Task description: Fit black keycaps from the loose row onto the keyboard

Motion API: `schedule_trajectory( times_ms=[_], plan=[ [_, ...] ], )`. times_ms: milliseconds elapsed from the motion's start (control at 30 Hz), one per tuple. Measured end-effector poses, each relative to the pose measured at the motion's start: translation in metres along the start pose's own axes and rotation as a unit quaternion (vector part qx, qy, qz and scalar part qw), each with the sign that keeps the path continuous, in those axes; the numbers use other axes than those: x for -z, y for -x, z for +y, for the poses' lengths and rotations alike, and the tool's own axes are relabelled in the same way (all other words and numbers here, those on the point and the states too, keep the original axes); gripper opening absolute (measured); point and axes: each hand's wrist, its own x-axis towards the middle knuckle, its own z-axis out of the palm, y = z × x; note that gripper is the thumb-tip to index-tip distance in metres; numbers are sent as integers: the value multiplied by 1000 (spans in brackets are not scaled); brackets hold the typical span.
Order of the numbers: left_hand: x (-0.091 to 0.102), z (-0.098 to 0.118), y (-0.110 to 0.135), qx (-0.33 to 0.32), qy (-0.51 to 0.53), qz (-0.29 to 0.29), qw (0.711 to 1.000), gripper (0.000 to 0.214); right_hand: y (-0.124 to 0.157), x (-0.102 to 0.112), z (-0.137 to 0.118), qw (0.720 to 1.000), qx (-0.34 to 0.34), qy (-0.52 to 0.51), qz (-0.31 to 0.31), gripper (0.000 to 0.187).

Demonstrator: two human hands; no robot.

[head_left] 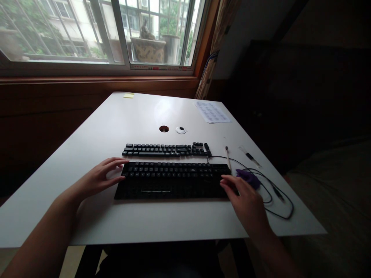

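Observation:
A black keyboard (174, 185) lies near the front of the white table. Its back rows carry keycaps, while its front part is bare of them. Behind it, loose black keycaps (156, 150) are laid out in rows. My left hand (102, 173) rests at the keyboard's left end, thumb and fingers apart, fingertips against its edge. Over the right end is my right hand (242, 193), with thumb and fingertips pinched together. Whatever may be between those fingertips is too small or hidden to make out. A purple cloth (247, 178) lies just beyond that hand.
A black cable (290, 216) loops across the right side of the table (179, 224). A thin brush (227, 154) and a clear tool with a black band (249, 156) lie there too. Farther back are printed sheets (213, 112), a cable hole (164, 129), its round cover (181, 130) and yellow notes (128, 95).

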Motion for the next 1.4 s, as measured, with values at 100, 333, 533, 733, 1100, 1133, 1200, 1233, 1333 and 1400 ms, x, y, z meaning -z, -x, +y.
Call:
schedule_trajectory(
  times_ms=[100,333,533,733,1100,1133,1200,1233,1333,1400],
  plan=[
    [0,-1,0,0,-1,-1,1000,52,-4,3,21,996,-81,-27,25,30],
    [0,-4,1,4,-11,-9,1000,53,-17,2,52,988,-100,-11,119,30],
    [0,-1,2,15,10,-1,1000,52,-18,-16,49,998,38,13,53,14],
    [-2,-6,4,24,25,-2,999,51,-1,-26,34,988,143,-21,-48,35],
    [-2,0,1,29,52,2,998,50,17,-25,34,973,198,66,-98,66],
    [-2,-1,1,29,54,1,998,50,19,-25,35,974,193,67,-93,67],
    [-3,-3,2,28,53,0,998,50,21,-26,36,977,182,67,-89,68],
    [-4,-3,2,28,51,3,998,50,22,-26,36,978,179,66,-89,69],
    [-4,-6,2,22,44,8,999,51,23,-27,35,979,172,60,-87,70],
    [-4,-7,1,17,40,7,999,51,22,-27,33,980,168,57,-86,71]
  ],
)
